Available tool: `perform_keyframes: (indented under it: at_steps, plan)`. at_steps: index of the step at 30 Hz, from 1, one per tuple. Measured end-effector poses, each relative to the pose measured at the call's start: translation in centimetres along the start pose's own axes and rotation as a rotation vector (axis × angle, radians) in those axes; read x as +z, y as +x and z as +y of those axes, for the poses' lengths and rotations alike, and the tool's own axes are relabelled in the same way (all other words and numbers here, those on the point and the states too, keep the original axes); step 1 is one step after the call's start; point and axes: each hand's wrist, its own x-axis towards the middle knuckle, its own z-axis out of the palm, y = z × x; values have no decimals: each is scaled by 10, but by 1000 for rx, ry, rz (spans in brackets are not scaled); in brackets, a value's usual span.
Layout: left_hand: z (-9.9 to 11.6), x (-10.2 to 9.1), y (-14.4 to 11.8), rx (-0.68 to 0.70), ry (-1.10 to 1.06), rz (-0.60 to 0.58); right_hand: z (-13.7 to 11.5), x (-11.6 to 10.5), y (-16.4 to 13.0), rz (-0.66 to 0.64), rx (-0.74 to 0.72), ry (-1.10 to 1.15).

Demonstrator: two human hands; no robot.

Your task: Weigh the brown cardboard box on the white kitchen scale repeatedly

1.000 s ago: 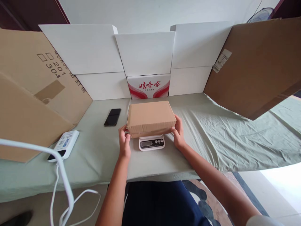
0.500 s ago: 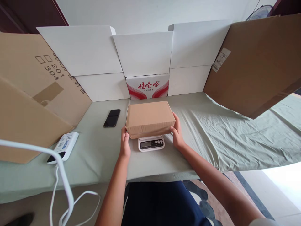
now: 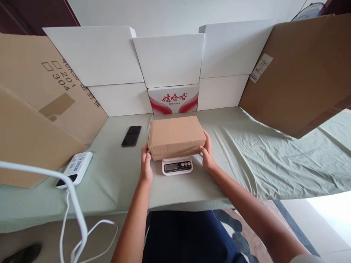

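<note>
A closed brown cardboard box [image 3: 177, 137] sits at or just over a white kitchen scale [image 3: 177, 166]; whether its weight rests there I cannot tell. My left hand [image 3: 146, 162] grips the box's left end, thumb at the near corner. At the right end my right hand [image 3: 207, 151] holds it, with the thumb on the front face and fingers along the side. The scale's display and several buttons show in front of the box, while its platform is mostly hidden underneath. No digits are readable on the display.
A black phone [image 3: 131, 136] lies left of the box on the green cloth [image 3: 109, 175]. Farther left are a white power strip [image 3: 78, 166] and a white curved tube [image 3: 70, 184]. White cartons [image 3: 167, 60] line the back, with large brown cartons [image 3: 296, 76] at both sides.
The view has shifted slightly. Both hands keep their hold on the box, which stays over the scale with no clear movement.
</note>
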Motion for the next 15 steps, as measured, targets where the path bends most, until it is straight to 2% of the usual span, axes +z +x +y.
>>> perform_keyframes:
  at_steps: [15]
  plan:
    - [-1, -2, 1, 18, -1, 39, 6, -3, 3, 44, 37, 34]
